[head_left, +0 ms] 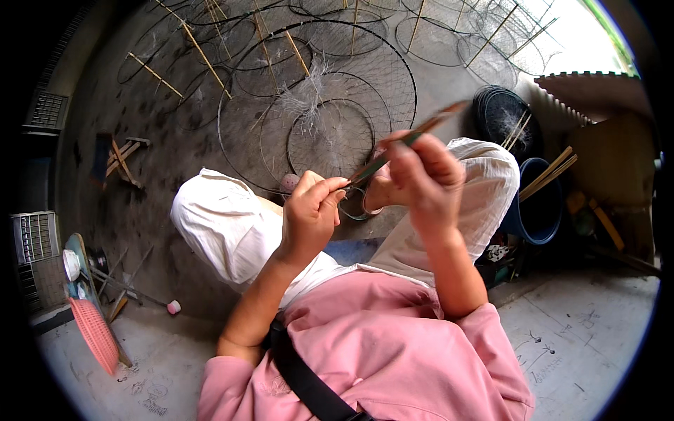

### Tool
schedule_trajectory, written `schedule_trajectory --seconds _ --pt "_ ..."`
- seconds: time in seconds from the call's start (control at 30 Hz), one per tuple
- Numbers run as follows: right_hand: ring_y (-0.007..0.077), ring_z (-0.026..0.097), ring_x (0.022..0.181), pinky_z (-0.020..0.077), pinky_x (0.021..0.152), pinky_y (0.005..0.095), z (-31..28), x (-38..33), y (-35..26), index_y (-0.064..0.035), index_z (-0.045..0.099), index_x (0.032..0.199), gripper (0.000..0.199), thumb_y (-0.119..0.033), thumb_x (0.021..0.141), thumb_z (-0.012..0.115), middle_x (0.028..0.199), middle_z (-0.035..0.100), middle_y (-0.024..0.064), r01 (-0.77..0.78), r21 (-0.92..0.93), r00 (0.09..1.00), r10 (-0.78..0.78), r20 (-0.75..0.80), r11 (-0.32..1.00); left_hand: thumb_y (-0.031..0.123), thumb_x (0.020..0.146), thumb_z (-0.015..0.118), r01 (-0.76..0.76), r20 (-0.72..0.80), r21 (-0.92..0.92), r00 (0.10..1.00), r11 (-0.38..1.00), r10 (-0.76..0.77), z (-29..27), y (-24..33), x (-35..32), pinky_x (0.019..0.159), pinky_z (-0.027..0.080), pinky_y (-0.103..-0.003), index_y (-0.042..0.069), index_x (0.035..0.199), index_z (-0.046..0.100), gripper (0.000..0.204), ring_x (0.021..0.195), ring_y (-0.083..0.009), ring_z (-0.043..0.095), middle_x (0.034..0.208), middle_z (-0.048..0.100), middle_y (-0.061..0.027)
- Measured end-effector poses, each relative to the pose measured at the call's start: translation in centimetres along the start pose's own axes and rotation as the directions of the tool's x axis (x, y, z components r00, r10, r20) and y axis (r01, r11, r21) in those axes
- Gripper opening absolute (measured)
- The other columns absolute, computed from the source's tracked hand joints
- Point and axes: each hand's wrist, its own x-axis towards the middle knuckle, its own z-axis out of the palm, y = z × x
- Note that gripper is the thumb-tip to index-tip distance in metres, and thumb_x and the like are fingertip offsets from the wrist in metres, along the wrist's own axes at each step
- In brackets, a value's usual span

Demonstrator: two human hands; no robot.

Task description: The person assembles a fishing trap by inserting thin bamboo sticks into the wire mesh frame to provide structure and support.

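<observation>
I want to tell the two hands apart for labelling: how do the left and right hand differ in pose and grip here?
The left hand sits lower, pinching the near end of the thin netting needle with its fingertips; the right hand sits higher, fingers wrapped round the needle's middle. The left shows its back to the camera; the right shows its knuckles. Both are bare and hold the same needle.

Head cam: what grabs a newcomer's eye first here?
Dead centre, the left hand and right hand hold a long thin netting needle between them, above knees in white trousers. Behind them, big wire hoops with fine netting lie spread over the grey floor at the top. A blue bucket holding bamboo sticks stands at the right.
</observation>
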Motion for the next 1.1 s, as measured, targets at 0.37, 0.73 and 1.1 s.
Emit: schedule_trajectory --seconds 0.37,0.73,1.1 --pt "0.0307 0.080 0.100 0.0645 0.076 0.0468 -7.9 -7.7 8.8 -0.0150 0.069 0.128 0.026 -0.021 0.104 0.079 0.111 0.076 0.0089 0.355 -0.923 0.935 -0.033 0.354 0.150 -0.009 0.111 0.075 0.051 0.013 0.010 0.999 0.999 -0.051 0.1 0.2 0.0 0.059 0.048 -0.028 -0.006 0.120 0.082 0.012 0.062 -0.0072 0.062 0.098 0.065 -0.0036" --pt "0.0308 0.076 0.098 0.0631 0.079 0.0467 -7.3 -8.0 6.9 -0.0125 0.070 0.120 0.015 -0.019 0.109 0.078 0.101 0.070 0.0094 0.435 -0.774 0.875 -0.013 0.484 0.460 -0.006 0.113 0.075 -0.030 0.012 0.050 0.999 0.998 0.030 0.3 -1.1 0.0 0.056 0.045 -0.028 -0.007 0.119 0.081 0.009 0.061 -0.0063 0.058 0.100 0.065 -0.0030" --pt "0.0319 0.076 0.101 0.0646 0.085 0.0459 -8.4 -7.9 10.5 -0.0112 0.072 0.120 0.019 -0.012 0.102 0.078 0.102 0.070 0.0105 0.411 -0.894 0.912 -0.060 0.407 0.178 -0.006 0.111 0.077 -0.064 -0.023 0.053 0.998 0.997 0.065 -0.1 0.2 -2.0 0.056 0.045 -0.029 -0.006 0.117 0.082 0.007 0.063 -0.0068 0.058 0.100 0.067 -0.0027"
